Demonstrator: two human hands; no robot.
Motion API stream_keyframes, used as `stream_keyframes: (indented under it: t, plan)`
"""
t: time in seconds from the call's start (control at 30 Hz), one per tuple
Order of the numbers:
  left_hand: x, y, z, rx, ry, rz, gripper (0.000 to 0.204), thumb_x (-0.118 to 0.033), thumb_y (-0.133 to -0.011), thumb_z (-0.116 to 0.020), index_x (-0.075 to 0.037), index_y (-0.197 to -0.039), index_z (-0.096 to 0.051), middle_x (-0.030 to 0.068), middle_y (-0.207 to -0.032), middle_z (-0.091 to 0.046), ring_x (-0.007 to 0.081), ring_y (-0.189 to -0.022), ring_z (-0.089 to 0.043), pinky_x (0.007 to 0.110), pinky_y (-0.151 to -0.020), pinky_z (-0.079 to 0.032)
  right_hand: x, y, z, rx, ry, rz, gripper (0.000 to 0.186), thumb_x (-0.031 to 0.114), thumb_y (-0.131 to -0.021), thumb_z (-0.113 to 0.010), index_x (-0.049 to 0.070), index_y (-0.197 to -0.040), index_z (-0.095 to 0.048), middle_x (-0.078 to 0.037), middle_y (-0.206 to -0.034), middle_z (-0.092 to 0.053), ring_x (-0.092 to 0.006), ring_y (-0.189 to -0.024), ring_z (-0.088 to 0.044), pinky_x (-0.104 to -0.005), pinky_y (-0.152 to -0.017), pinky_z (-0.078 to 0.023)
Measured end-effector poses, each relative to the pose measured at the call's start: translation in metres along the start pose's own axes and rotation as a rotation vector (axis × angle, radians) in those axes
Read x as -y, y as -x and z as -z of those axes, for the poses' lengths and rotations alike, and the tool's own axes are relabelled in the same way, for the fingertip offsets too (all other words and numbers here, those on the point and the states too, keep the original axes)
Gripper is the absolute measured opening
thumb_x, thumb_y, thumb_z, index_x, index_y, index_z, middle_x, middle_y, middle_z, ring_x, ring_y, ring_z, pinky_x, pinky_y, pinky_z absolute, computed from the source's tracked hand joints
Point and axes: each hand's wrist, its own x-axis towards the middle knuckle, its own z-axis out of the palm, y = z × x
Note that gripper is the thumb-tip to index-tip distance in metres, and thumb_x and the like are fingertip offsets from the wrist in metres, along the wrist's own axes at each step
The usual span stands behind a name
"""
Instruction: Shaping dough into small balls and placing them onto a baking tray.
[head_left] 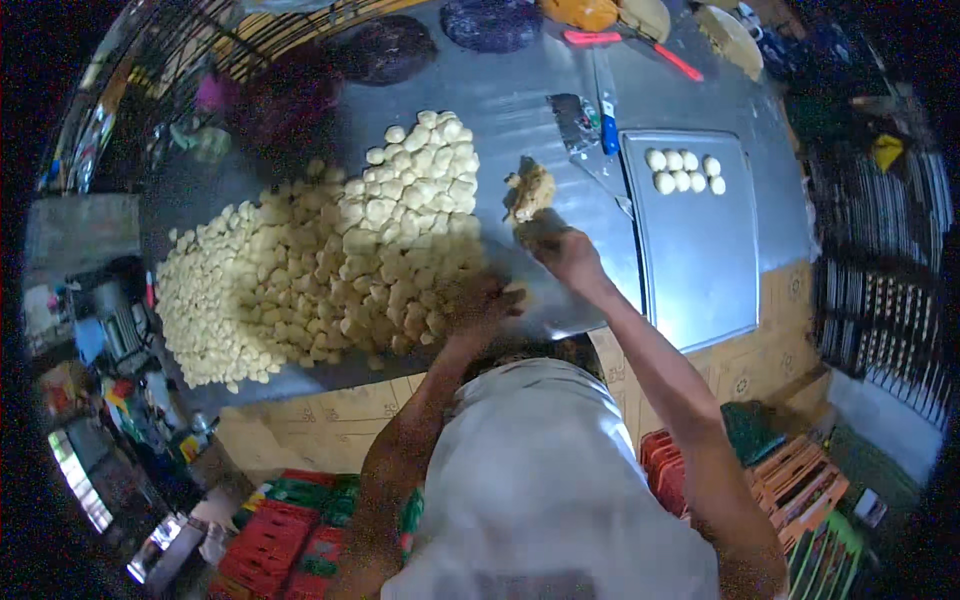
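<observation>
A large spread of pale dough pieces (400, 190) covers the left and middle of the grey table (510, 90). At the near right edge of this spread is my left hand (485, 303), in shadow, its fingers curled around a small pale piece of dough (523, 295). My right hand (572, 262) is right of it and a little farther away. Its fingers are drawn together at the near end of a lumpy beige mass (532, 190), which looks like filling. Whatever is between those fingertips is hidden.
Right of my hands lies a metal tray (695, 250) with two short rows of round dough balls (685, 171). A blue-handled knife (608, 130) rests beyond it, near red-handled tools (680, 62). Dark round lumps (490, 22) line the far edge. Red crates (265, 545) stand on the floor.
</observation>
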Motion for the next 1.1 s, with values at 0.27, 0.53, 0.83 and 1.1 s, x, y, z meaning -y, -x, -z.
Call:
stream_keyframes:
  t: [0.27,0.53,0.83,1.1]
  plan:
    - [-0.057,-0.047,-0.05,-0.076,0.045,-0.072,0.027,-0.019,-0.097,-0.072,-0.002,-0.118,-0.073,0.0059,-0.105,-0.074,0.0162,-0.089,-0.067,0.028,-0.081,-0.054,-0.018,0.023,-0.027,-0.374,0.117,0.186,0.037,0.003,-0.086,-0.068,0.001,-0.123,-0.07,-0.008,-0.101,-0.075,-0.02,-0.079,-0.064,-0.0315,-0.074,-0.051]
    - [-0.092,-0.023,-0.041,0.034,0.026,-0.136,0.033,-0.019,-0.098,-0.071,0.001,-0.123,-0.071,0.0055,-0.1,-0.073,0.0129,-0.087,-0.066,0.024,-0.079,-0.053,-0.01,0.027,0.015,-0.133,-0.518,-0.351,0.033,0.001,-0.083,-0.072,0.0,-0.116,-0.073,-0.008,-0.096,-0.073,-0.017,-0.079,-0.064,-0.031,-0.073,-0.051]
    - [-0.088,-0.011,-0.028,0.082,-0.119,-0.128,0.036,-0.019,-0.097,-0.069,0.003,-0.125,-0.07,0.0059,-0.097,-0.073,0.0124,-0.085,-0.066,0.024,-0.078,-0.053,-0.01,0.05,-0.008,-0.135,-0.53,-0.205,0.03,-0.001,-0.082,-0.075,0.003,-0.111,-0.078,-0.01,-0.095,-0.073,-0.0175,-0.078,-0.065,-0.0326,-0.071,-0.051]
    - [-0.042,-0.028,-0.027,0.06,-0.321,-0.215,0.032,-0.018,-0.095,-0.068,-0.001,-0.122,-0.073,0.0065,-0.099,-0.074,0.0165,-0.085,-0.066,0.03,-0.078,-0.053,-0.017,0.046,0.004,0.016,-0.084,0.053,0.029,-0.001,-0.082,-0.075,0.005,-0.11,-0.077,-0.013,-0.099,-0.074,-0.0241,-0.076,-0.066,-0.0345,-0.071,-0.052]
